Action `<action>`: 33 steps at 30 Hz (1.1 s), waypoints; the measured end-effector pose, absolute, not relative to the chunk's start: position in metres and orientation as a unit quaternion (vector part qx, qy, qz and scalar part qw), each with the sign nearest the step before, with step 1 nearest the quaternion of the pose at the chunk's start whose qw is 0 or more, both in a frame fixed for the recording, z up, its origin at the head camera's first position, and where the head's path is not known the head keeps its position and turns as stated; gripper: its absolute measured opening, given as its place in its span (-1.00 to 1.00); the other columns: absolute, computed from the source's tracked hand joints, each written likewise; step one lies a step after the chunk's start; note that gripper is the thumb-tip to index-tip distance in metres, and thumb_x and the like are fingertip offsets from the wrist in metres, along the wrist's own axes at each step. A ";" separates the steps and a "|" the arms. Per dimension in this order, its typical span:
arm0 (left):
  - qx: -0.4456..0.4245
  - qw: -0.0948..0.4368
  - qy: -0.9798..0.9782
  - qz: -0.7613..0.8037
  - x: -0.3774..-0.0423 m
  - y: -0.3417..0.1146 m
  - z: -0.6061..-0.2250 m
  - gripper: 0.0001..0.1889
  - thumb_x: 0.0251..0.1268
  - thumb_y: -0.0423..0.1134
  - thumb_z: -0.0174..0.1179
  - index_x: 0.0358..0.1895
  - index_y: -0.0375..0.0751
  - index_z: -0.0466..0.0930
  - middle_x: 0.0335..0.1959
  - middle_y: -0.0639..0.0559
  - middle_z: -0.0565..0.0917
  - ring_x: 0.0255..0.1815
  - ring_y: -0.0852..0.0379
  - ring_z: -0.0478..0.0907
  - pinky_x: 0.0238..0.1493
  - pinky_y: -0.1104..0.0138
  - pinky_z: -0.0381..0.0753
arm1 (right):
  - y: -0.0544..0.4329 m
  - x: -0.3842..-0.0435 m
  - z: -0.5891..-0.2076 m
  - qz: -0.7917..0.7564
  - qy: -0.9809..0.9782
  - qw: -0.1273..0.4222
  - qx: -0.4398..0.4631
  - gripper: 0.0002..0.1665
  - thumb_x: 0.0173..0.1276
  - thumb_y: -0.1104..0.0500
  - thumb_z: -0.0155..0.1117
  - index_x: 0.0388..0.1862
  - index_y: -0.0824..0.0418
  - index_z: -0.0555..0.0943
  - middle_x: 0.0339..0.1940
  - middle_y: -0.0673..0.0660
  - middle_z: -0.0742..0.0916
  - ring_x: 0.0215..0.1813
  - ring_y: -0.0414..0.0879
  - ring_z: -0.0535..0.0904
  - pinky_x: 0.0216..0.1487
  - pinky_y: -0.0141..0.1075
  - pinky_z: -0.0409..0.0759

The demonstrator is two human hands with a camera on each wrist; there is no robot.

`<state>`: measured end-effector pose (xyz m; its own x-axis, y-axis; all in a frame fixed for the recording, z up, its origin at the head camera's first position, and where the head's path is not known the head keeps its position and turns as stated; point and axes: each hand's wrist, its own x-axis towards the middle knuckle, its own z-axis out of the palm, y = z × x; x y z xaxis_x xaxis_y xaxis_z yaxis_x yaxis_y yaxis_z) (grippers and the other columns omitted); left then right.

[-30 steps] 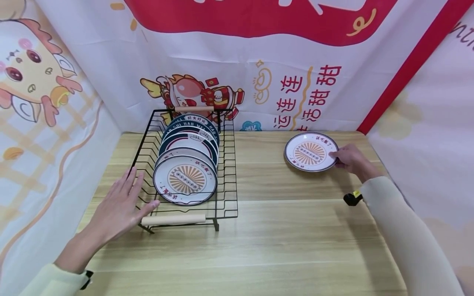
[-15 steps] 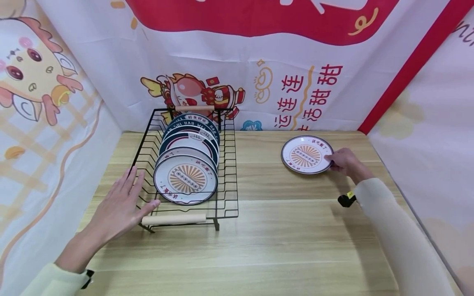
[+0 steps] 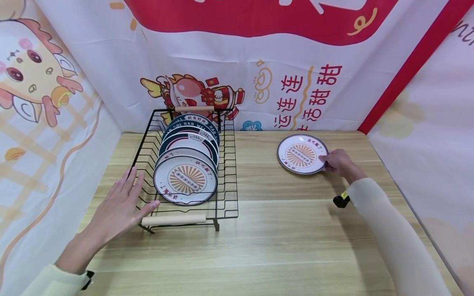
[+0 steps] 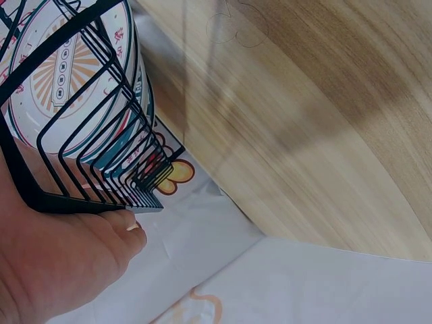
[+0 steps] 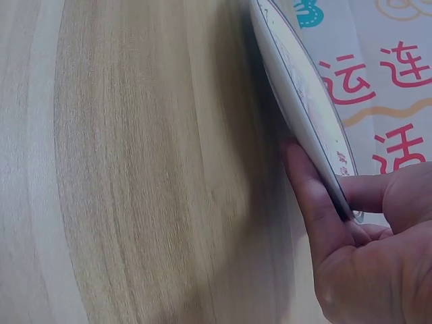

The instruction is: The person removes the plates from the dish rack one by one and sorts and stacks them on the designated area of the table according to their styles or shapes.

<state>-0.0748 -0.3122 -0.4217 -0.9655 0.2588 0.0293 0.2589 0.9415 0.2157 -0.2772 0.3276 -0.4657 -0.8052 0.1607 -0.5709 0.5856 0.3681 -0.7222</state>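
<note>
In the head view my right hand [image 3: 341, 163] pinches a white plate [image 3: 301, 153] by its right edge. The plate has a blue rim and an orange sunburst print. As the right wrist view shows, the thumb lies on its face and fingers are underneath, with the held plate [image 5: 307, 94] off the table at that edge. On the left, my left hand [image 3: 120, 205] rests with extended fingers along the side of a black wire dish rack [image 3: 226, 181]. Several plates stand in a row inside, a matching sunburst plate [image 3: 186, 179] at the front.
Wooden handles [image 3: 174, 219] sit on the rack's front and back ends. The rack stands on a light wood-grain table [image 3: 259, 242]. Printed cloth [image 3: 252, 53] hangs behind the table and along both sides.
My right hand and its plate have shifted a little to the left. My left hand and the rack stay where they were.
</note>
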 end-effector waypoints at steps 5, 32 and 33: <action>-0.131 -0.002 -0.985 -0.112 -0.075 -0.312 -0.422 0.04 0.59 0.30 0.02 0.70 -0.44 -0.19 0.73 -0.42 -0.28 0.75 -0.36 -0.38 0.70 -0.02 -0.52 | 0.323 -0.278 -0.469 -0.495 0.814 0.196 0.234 -0.71 0.65 0.20 0.19 0.11 0.43 0.57 -0.36 0.08 0.69 -0.38 -0.16 0.64 -0.25 -0.38 0.75; -0.129 -0.009 -0.985 -0.113 -0.076 -0.314 -0.426 0.04 0.59 0.31 0.03 0.71 -0.43 -0.20 0.73 -0.40 -0.33 0.75 -0.27 -0.48 0.72 -0.09 -0.41 | 0.317 -0.279 -0.479 -0.329 0.911 0.170 0.183 -0.55 0.55 -0.05 0.36 -0.17 0.38 0.71 -0.49 0.13 0.78 -0.44 -0.09 0.68 -0.31 -0.33 0.65; -0.129 -0.010 -0.985 -0.113 -0.076 -0.315 -0.426 0.05 0.59 0.31 0.02 0.71 -0.42 -0.21 0.73 -0.40 -0.33 0.75 -0.27 -0.48 0.72 -0.09 -0.40 | 0.317 -0.278 -0.479 -0.321 0.914 0.171 0.179 -0.54 0.55 -0.06 0.35 -0.16 0.39 0.72 -0.48 0.14 0.78 -0.43 -0.08 0.69 -0.29 -0.32 0.64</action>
